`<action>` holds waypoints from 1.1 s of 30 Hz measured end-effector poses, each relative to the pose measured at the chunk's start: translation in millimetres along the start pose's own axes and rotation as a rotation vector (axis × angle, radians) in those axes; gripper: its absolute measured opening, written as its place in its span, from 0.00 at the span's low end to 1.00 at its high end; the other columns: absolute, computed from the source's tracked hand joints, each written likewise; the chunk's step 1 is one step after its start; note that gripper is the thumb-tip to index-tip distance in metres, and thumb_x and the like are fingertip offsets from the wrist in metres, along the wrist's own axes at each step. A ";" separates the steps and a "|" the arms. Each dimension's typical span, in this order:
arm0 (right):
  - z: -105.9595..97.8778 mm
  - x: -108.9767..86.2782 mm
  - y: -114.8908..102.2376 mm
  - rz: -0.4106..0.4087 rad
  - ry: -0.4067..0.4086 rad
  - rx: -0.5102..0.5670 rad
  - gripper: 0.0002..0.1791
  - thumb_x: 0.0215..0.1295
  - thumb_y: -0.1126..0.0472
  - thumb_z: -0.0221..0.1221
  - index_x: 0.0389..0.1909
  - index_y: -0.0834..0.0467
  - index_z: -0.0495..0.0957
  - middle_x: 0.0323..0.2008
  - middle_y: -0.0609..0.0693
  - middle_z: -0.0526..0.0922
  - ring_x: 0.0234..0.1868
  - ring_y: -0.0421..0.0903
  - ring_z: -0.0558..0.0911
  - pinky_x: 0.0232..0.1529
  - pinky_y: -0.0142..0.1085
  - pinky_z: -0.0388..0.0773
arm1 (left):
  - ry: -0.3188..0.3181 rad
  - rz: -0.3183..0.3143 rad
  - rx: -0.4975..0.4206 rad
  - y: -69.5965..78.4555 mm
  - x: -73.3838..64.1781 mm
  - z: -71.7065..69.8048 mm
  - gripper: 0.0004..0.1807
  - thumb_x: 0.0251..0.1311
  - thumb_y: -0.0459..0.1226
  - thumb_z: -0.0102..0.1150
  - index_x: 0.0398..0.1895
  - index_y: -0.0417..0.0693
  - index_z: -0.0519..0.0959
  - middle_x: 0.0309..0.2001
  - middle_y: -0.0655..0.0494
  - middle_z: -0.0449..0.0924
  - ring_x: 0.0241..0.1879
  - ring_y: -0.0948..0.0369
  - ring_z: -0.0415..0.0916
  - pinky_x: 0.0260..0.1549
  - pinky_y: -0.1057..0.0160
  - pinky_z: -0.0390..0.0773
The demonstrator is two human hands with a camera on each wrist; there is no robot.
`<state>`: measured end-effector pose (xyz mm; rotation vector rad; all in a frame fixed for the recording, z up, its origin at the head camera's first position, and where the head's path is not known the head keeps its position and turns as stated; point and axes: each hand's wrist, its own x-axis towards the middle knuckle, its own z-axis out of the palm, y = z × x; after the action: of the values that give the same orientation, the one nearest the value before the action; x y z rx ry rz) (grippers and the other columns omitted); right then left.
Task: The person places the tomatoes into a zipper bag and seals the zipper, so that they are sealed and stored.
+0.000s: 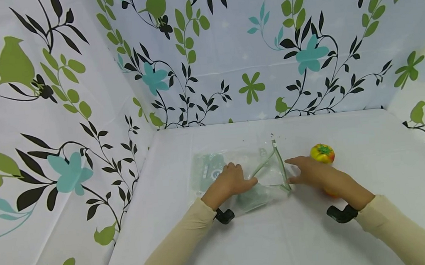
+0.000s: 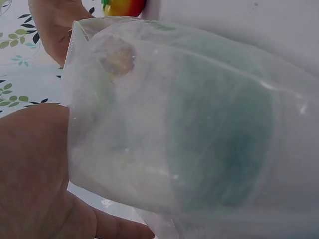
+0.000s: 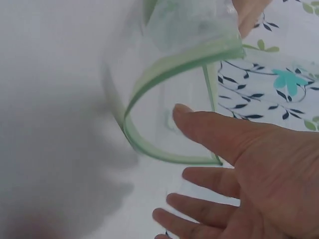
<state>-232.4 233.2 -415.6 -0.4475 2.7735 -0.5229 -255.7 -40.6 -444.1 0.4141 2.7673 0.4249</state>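
A clear plastic zip bag (image 1: 265,161) with green-edged closure strips lies on the white table, its mouth gaping toward the right. My left hand (image 1: 233,181) pinches the bag's upper layer near the mouth. In the left wrist view the cloudy plastic (image 2: 144,124) bulges beside the palm, with a green printed patch on it. My right hand (image 1: 315,178) is at the bag's mouth, fingers extended and apart, holding nothing. In the right wrist view its thumb (image 3: 209,129) overlaps the opening framed by the green rim (image 3: 164,158).
A yellow, red and green tomato-like item (image 1: 322,154) sits just beyond my right hand. Another orange-red item (image 1: 331,194) is mostly hidden beneath that hand. Patterned cloth (image 1: 207,66) with leaves and birds rises behind and at the sides of the table (image 1: 244,250).
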 end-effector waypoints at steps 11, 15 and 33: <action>-29.8 -8.2 18.0 -0.031 0.132 0.067 0.46 0.66 0.46 0.72 0.78 0.61 0.64 0.71 0.71 0.70 0.66 0.70 0.75 0.57 0.65 0.79 | -0.002 0.004 -0.053 -6.4 0.5 -2.2 0.46 0.67 0.64 0.52 0.73 0.34 0.69 0.70 0.39 0.68 0.68 0.47 0.68 0.63 0.47 0.75; -34.8 -9.4 30.6 -0.035 0.157 0.067 0.46 0.67 0.48 0.72 0.78 0.61 0.64 0.72 0.71 0.68 0.68 0.72 0.72 0.61 0.69 0.74 | -0.003 0.007 -0.056 -7.2 0.7 -2.4 0.47 0.66 0.63 0.52 0.73 0.34 0.69 0.71 0.39 0.68 0.70 0.46 0.67 0.64 0.46 0.74; -48.7 -17.2 95.8 0.028 0.123 0.139 0.55 0.64 0.45 0.73 0.81 0.66 0.54 0.75 0.76 0.59 0.72 0.78 0.62 0.62 0.73 0.68 | -0.004 0.017 -0.075 -9.9 0.6 -2.2 0.47 0.66 0.63 0.51 0.75 0.35 0.68 0.73 0.39 0.66 0.71 0.47 0.66 0.65 0.46 0.73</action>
<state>-256.3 338.9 -405.9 -0.3554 2.8306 -0.7551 -259.3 -50.0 -445.5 0.4205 2.7355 0.5301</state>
